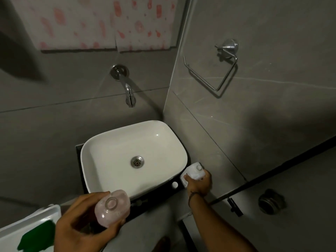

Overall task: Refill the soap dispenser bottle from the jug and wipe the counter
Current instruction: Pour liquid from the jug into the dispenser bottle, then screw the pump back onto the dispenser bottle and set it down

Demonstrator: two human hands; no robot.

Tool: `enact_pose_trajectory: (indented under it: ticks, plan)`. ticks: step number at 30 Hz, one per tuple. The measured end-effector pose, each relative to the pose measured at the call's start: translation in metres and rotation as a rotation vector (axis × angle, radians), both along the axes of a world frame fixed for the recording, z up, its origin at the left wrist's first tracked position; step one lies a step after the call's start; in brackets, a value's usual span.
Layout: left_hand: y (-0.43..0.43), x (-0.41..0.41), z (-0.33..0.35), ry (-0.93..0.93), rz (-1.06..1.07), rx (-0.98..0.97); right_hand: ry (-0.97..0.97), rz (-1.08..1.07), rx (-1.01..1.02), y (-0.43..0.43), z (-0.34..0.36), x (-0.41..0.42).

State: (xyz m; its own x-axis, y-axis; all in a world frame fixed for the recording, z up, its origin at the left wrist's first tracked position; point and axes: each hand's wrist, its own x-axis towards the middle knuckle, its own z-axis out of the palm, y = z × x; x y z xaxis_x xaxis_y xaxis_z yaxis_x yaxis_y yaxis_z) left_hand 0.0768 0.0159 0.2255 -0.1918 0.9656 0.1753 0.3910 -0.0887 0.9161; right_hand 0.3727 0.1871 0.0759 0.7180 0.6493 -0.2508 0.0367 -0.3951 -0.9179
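The left hand (80, 220) is gripping the open bottle (112, 208) near the sink (91, 153); the right hand (199, 182) is grasping the capped jug (193, 172) on the tabletop (163, 195). Pouring and wiping seemingly remain.

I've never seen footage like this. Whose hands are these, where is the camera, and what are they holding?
There is no machine here: a person wears a camera on the head, looking down over a white basin on a dark counter. The left hand holds a pinkish soap bottle with its neck open. The right hand grips a white jug standing on the counter beside the basin, cap on. A small white cap lies nearby. A tap juts from the wall.
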Motion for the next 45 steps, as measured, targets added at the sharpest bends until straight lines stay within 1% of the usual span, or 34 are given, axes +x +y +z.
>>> enact_pose_trajectory:
  ticks: [4, 9, 16, 23, 28, 30, 32, 35, 37, 42, 43, 44, 45]
  plan:
    - [0.007, 0.006, 0.002, 0.058, -0.031, -0.034, -0.006, -0.009, -0.017, 0.01, -0.004, -0.001]
    - [0.015, 0.009, -0.002, 0.059, -0.038, -0.009, -0.011, -0.053, -0.028, 0.016, -0.005, 0.0]
    - [0.018, 0.005, -0.02, -0.094, 0.019, 0.067, -0.01, -0.063, -0.002, 0.011, -0.008, 0.001]
    - [0.017, -0.006, -0.027, -0.155, 0.037, 0.12, -0.026, 0.014, -0.065, 0.006, -0.002, 0.0]
    - [0.011, -0.015, -0.021, -0.17, 0.028, 0.17, 0.025, 0.058, -0.05, -0.008, -0.003, -0.007]
    - [0.007, -0.021, -0.021, -0.184, 0.029, 0.171, 0.049, 0.037, -0.021, -0.018, -0.006, -0.014]
    - [0.002, -0.028, -0.024, -0.176, 0.034, 0.173, 0.023, 0.03, -0.045, -0.029, -0.009, -0.021]
    - [-0.008, -0.041, -0.03, -0.177, 0.056, 0.17, -0.077, 0.02, -0.121, -0.049, -0.015, -0.032]
    - [-0.015, -0.048, -0.035, -0.173, 0.073, 0.171, -0.185, 0.115, -0.176, -0.066, -0.021, -0.047]
    - [-0.035, -0.056, -0.041, -0.178, 0.107, 0.18, -0.4, 0.721, -0.325, -0.107, -0.041, -0.108]
    - [-0.039, -0.057, -0.042, -0.168, 0.109, 0.183, -0.397, 0.77, -0.362, -0.108, -0.044, -0.119]
    - [-0.043, -0.058, -0.042, -0.164, 0.122, 0.185, -0.352, 0.761, -0.407, -0.107, -0.045, -0.13]
    - [-0.048, -0.059, -0.043, -0.156, 0.135, 0.191, -0.262, 0.698, -0.451, -0.105, -0.047, -0.139]
